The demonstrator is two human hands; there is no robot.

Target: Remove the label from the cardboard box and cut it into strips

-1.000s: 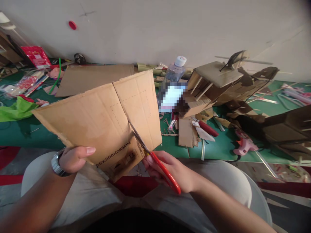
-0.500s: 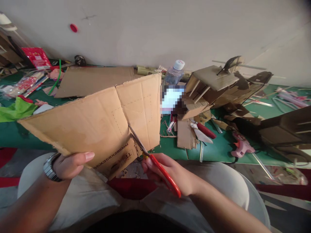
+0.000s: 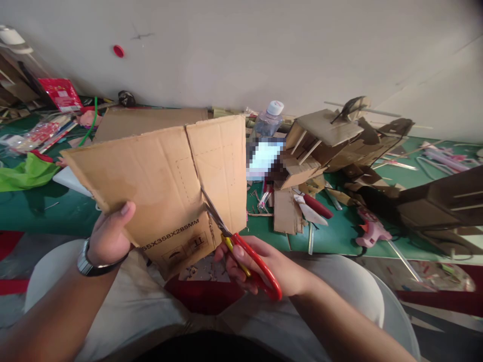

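Left hand: your left hand [image 3: 111, 236] pinched the sheet's near-left edge, thumb on the face, its other fingers hidden behind, probably to brace it against the blades.
Right hand: your right hand [image 3: 264, 261] had its grip wrapped around the handles of the red-and-yellow scissors [image 3: 216, 216], presumably angled to follow the dark line.
Cardboard sheet: the cardboard sheet [image 3: 151, 171] was tilted above your lap and the table's near edge, likely to give the blades room.
Sheet's face: brown and creased, it had dashed outlines, "358X285MM" print and a dark line from the far edge to the blades; its near part looked ragged there.
Table: on the green table [image 3: 30, 211], a pink glue gun [image 3: 372, 232] lay at right.
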